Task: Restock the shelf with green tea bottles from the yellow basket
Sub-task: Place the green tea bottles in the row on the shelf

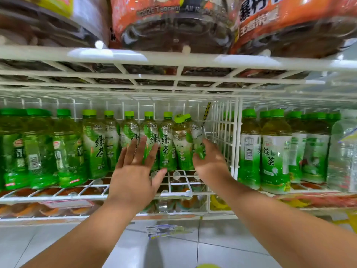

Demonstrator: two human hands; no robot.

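Green tea bottles [167, 144], clear plastic with lime-green caps and green-and-white labels, stand in a row across the middle of the frame on the white wire shelf [179, 185], pushed back from its front edge. At the right end of that row, two bottles lean together, their caps tilted left; the right hand [207, 161] wraps its fingers around the nearer tilted bottle [197, 140], gripping it low on the label, probably to walk it upright into the gap beside the white wire divider [236, 136]. The left hand [135, 169] is spread flat, fingers straight and apart, its fingertips against the fronts of the standing bottles at centre, holding nothing; that looks like a brace, keeping the row from toppling forward while the newcomers are seated.

Darker green-capped bottles [40, 149] fill the left of the frame, and another brand of green tea bottles [275, 151] sits beyond the divider on the right, so the divider marks where this product's bay ends. Large orange-labelled bottles [173, 22] rest on the wire shelf above, in the upper part of the frame.

The yellow basket cannot be made out for certain; only a yellow-green sliver shows at the bottom edge. Judging by the bare wire in front, this bay can take more bottles.
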